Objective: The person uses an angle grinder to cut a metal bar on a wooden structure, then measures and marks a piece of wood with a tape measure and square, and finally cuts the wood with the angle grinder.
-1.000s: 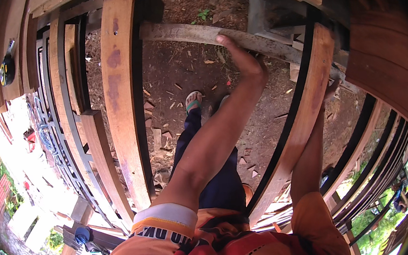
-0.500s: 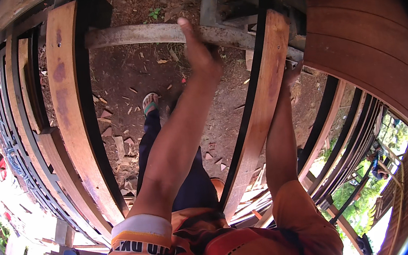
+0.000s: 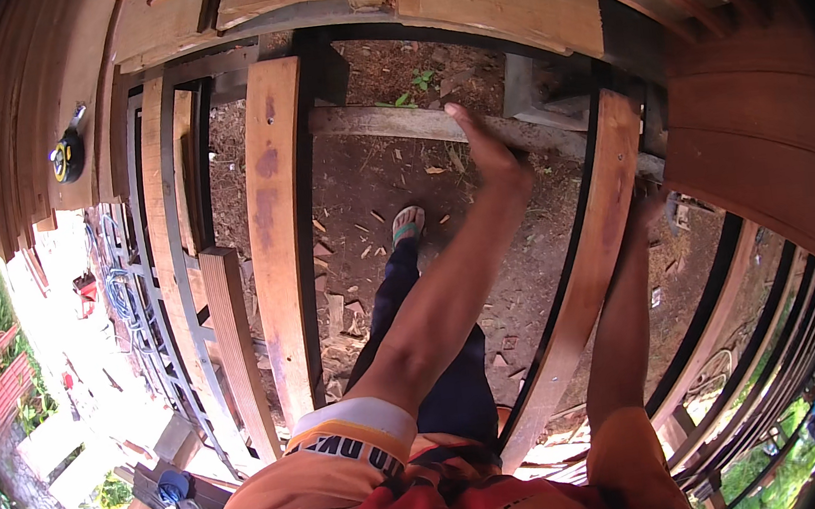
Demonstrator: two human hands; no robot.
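Note:
My left hand (image 3: pixel 495 156) reaches over the gap between two long wooden beams, close to a weathered grey crossbar (image 3: pixel 393 122). Its one visible digit is stretched out toward that bar; the other fingers are turned away, and nothing shows in its grasp. Beside the outer edge of the right wooden beam (image 3: pixel 591 274) is my right hand (image 3: pixel 646 212), blurred, its fingers too unclear to read. That beam runs between my two forearms. The left wooden beam (image 3: pixel 276 189), stained with dark patches, stands apart from both hands.
A yellow-and-black tape measure (image 3: pixel 67 158) lies on stacked boards at the far left. Reddish-brown planks (image 3: pixel 755 124) fill the right side. Wood scraps litter the dirt ground (image 3: pixel 361 199) around my sandalled foot (image 3: pixel 408 222). A dark blue cap (image 3: pixel 174 485) rests at the lower left.
The view has swung left and upward, so the beams and my arms sit farther right and lower. The tape measure now shows fully. Both hands stay near the same places along the beams.

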